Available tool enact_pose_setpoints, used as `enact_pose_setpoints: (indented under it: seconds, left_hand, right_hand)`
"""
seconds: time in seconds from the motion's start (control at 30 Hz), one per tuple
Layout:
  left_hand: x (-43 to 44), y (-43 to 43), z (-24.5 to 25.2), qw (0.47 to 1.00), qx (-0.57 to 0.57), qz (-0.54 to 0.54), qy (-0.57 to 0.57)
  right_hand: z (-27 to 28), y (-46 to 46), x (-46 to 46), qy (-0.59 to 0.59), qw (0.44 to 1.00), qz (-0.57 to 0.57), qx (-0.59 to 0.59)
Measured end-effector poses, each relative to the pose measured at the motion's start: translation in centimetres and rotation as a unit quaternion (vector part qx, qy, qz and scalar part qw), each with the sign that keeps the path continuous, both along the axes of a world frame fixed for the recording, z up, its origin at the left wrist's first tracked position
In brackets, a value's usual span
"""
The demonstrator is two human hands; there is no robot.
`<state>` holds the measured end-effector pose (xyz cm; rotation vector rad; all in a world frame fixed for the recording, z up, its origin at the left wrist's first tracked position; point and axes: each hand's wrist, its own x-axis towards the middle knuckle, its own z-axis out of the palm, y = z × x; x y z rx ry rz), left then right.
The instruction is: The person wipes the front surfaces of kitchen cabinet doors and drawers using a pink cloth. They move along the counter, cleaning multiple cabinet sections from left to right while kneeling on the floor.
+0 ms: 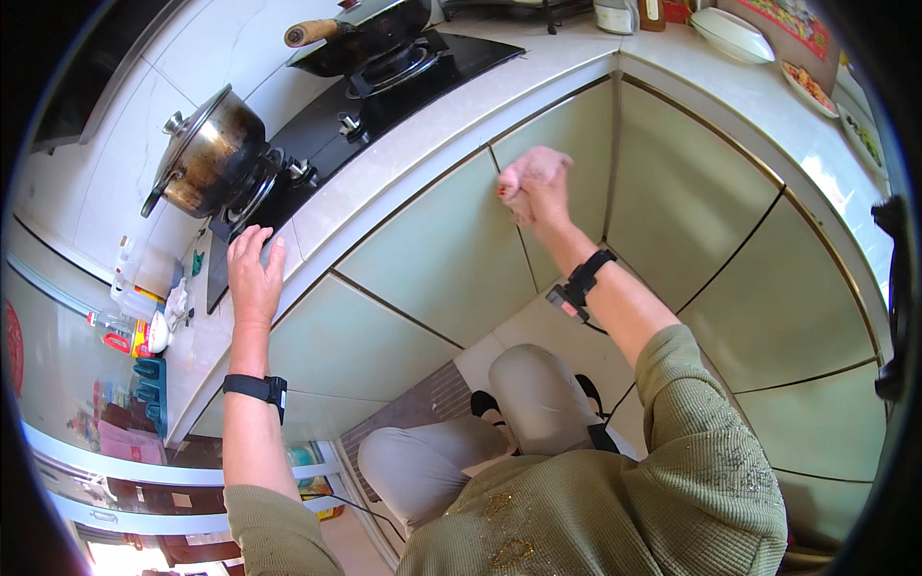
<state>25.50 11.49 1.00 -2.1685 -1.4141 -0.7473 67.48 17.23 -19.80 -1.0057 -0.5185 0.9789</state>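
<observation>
My right hand (549, 201) holds a pink cloth (534, 169) against the pale green cabinet doors (432, 248), close to the seam between two of them. The cloth looks slightly blurred. My left hand (256, 277) rests at the edge of the light stone countertop (328, 227), its fingers apart and nothing in them. Just beyond the left fingertips is the front corner of the black gas hob (302, 147). Both wrists wear black straps with small devices. I am squatting, with my knees below the cabinet doors.
A lidded steel pot (216, 155) sits on the near burner, and a wok (367, 43) with a wooden handle on the far one. Bottles (133, 338) stand at left. Dishes of food (810, 88) line the right counter. A grey mat (414, 417) lies on the floor.
</observation>
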Motion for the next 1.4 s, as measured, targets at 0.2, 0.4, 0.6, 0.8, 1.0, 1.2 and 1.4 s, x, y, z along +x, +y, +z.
enact_pose_setpoints:
  seconds: [0.2, 0.4, 0.6, 0.8, 1.0, 1.2, 1.4]
  left_hand:
    - [0.0, -0.1, 0.0, 1.000, -0.010, -0.002, -0.004]
    - [-0.1, -0.1, 0.2, 1.000, -0.024, 0.007, 0.006]
    - [-0.4, -0.1, 0.3, 0.999, -0.033, 0.005, 0.020]
    - [-0.5, -0.2, 0.4, 0.999, -0.036, -0.003, 0.028]
    - [-0.8, -0.2, 0.5, 0.998, -0.040, 0.005, 0.040]
    - [-0.6, -0.6, 0.7, 0.998, -0.061, 0.007, 0.027]
    - [-0.3, -0.9, 0.9, 0.997, -0.075, 0.018, 0.014]
  right_hand:
    - [6.5, 0.0, -2.3, -0.220, 0.952, -0.172, 0.124]
    - [5.5, -0.4, -2.2, -0.286, 0.940, -0.184, 0.037]
    - [0.6, -1.2, -1.5, -0.227, 0.963, -0.141, 0.038]
    - [-5.7, -0.3, -1.1, -0.159, 0.981, -0.105, -0.031]
    - [-12.7, -0.2, -1.4, 0.012, 0.994, -0.031, -0.108]
    - [-21.3, 0.3, -1.7, 0.123, 0.981, 0.034, -0.143]
    - [-29.4, 0.7, -0.1, 0.098, 0.967, 0.127, -0.199]
